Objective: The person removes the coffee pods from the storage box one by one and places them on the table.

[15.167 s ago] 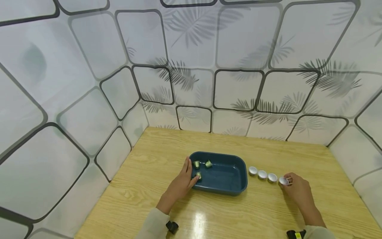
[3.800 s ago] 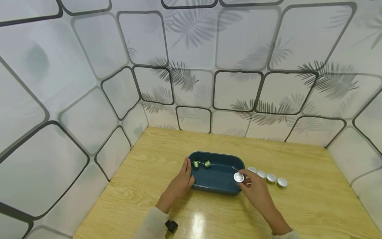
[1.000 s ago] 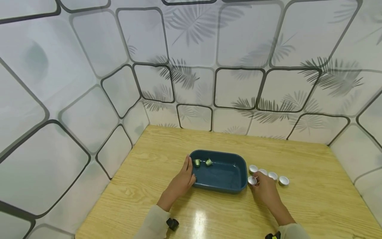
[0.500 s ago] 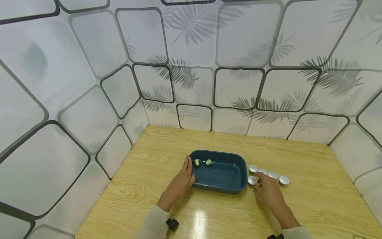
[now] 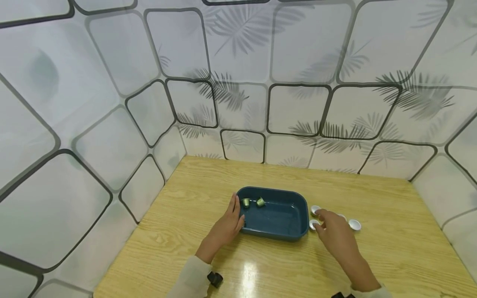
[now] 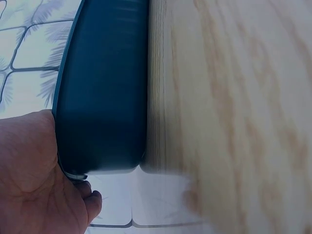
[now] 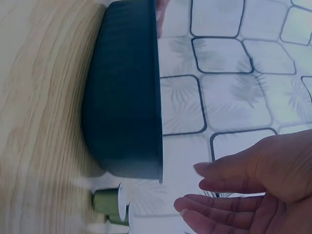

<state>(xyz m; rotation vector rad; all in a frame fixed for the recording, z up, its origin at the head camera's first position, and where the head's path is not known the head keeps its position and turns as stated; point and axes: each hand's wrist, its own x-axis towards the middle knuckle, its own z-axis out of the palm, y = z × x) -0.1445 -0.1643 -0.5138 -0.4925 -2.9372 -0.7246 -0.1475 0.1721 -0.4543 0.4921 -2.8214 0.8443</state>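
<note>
My left hand holds the left end of a dark teal rectangular tray, thumb at the near rim and fingers along the outer side. Two green coffee capsules lie in the tray's far left corner. Just off its right end, a silver-lidded coffee capsule stands on the table. My right hand hovers beside it, fingers parted and bent slightly; the right wrist view shows nothing between them. Behind that hand runs a row of several lid-up capsules, partly hidden by it.
A light wood table carries everything. Patterned curtain-like walls stand close behind it and to both sides. A black wrist camera sits on the left wrist.
One capsule went from the tray to the table in front of the row. Within the last second, my right hand let go of it and shifted slightly away. The left hand stays put.
</note>
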